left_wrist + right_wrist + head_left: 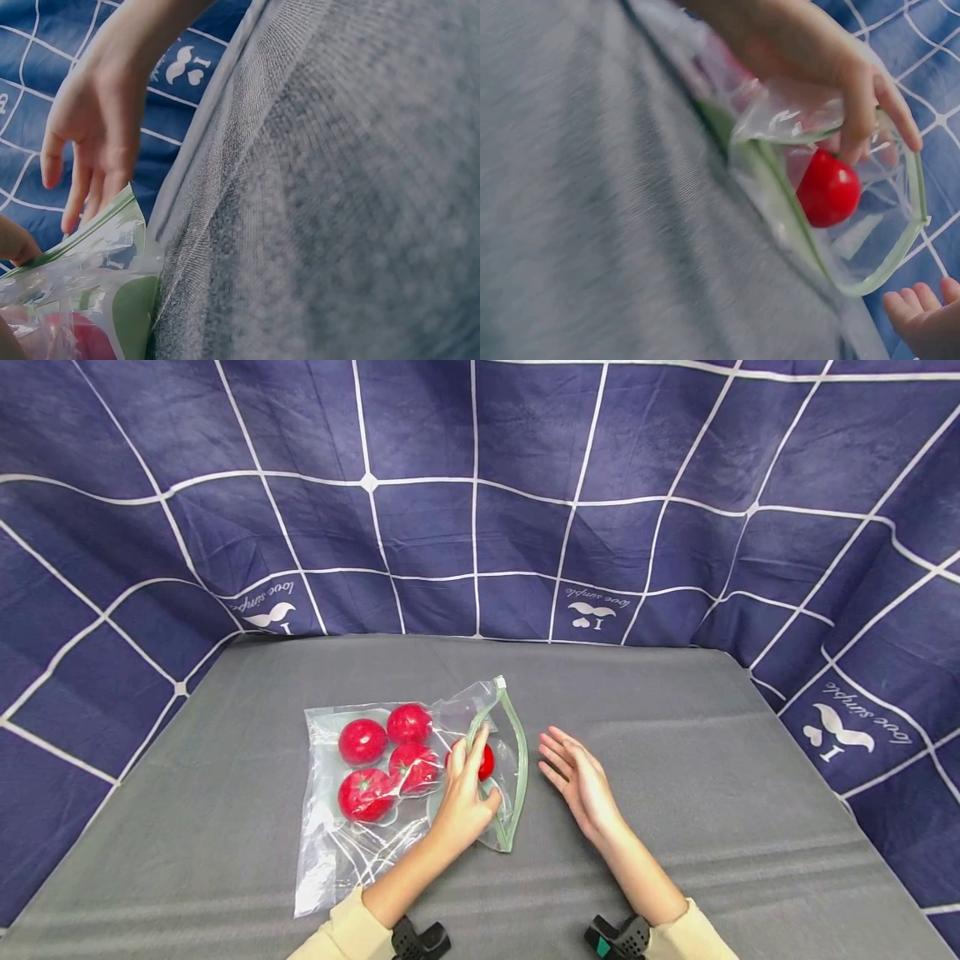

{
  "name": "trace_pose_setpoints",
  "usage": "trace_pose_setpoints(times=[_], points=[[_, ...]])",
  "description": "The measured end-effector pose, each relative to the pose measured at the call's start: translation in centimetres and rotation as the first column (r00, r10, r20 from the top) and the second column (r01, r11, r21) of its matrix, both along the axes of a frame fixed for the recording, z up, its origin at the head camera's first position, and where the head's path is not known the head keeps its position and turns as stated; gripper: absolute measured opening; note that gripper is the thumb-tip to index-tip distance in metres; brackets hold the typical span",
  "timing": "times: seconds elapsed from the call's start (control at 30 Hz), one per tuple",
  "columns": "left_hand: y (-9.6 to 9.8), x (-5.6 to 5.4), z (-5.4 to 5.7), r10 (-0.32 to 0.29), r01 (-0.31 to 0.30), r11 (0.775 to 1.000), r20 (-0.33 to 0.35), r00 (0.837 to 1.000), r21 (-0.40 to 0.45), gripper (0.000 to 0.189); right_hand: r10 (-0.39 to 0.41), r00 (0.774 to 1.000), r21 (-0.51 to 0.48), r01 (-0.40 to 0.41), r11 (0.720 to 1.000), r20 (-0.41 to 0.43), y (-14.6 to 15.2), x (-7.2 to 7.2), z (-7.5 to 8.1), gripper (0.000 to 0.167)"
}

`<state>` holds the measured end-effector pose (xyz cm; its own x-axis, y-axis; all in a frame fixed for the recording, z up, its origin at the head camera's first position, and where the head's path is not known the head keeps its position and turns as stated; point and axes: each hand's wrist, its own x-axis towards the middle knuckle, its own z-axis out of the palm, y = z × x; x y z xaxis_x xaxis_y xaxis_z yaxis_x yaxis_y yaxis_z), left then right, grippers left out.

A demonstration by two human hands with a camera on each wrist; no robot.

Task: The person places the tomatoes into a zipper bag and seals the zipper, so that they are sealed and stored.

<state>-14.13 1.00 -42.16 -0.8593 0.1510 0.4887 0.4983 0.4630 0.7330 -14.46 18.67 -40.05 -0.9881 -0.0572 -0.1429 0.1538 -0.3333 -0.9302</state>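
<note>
A clear zip bag (322, 852) with a green-edged mouth lies on the grey surface, its mouth gaping to the right. Several red tomatoes (363, 742) are inside its left part. One more tomato (829, 189) sits just within the mouth, partly covered in the head view by my left hand (465, 793). That hand holds the upper rim of the bag, thumb and fingers spread along it; some fingertips are blurred by the plastic. To the right of the mouth, my right hand (585, 781) is raised, fingers extended and holding nothing.
A grey cloth-covered surface (750, 827) extends around the bag. Blue cloth with white grid lines (525, 527) hangs behind it and along both sides. Each wrist carries a black strapped device (618, 937).
</note>
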Motion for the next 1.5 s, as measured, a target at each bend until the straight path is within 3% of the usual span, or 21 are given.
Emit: trace_pose_setpoints(times=[0.17, 0.33, 0.57, 0.73, 1.03, 1.33, 1.5], points=[[0.0, 0.0, 0.2, 0.002, -0.002, 1.000, 0.002, 1.000, -0.002, 0.085, -0.009, 1.000, 0.191, 0.009, 0.981, 0.000, -0.3, 1.6, -1.1, 0.049], [-0.1, 0.1, 0.4, -0.007, 0.005, 1.000, 0.047, 0.999, 0.029, 0.084, 0.035, 0.998, 0.274, -0.047, 0.961, 0.049, -1.6, 3.9, -1.9, 0.060], [-0.3, 0.0, 0.9, -0.007, 0.001, 0.997, 0.073, 0.997, 0.079, 0.084, 0.092, 0.990, 0.244, -0.115, 0.963, 0.102, -3.5, 6.0, -1.7, 0.075], [-0.3, 0.0, 1.2, -0.013, 0.002, 0.994, 0.101, 0.995, 0.112, 0.084, 0.074, 0.988, 0.152, -0.095, 0.984, 0.136, -5.0, 6.9, -1.5, 0.087], [-0.5, 0.1, 1.5, -0.024, 0.010, 0.992, 0.107, 0.994, 0.129, 0.084, 0.029, 0.994, 0.017, -0.031, 0.999, 0.104, -7.8, 6.5, -2.2, 0.100], [-0.6, 0.1, 1.4, -0.067, 0.040, 0.982, 0.141, 0.988, 0.186, 0.074, -0.108, 0.993, 0.024, 0.107, 0.994, 0.056, -9.4, 4.9, -3.8, 0.092], [-0.7, 0.2, 1.6, -0.084, 0.052, 0.978, 0.151, 0.985, 0.204, 0.073, -0.117, 0.993, -0.016, 0.117, 0.993, 0.036, -9.2, 4.7, -3.9, 0.081]])
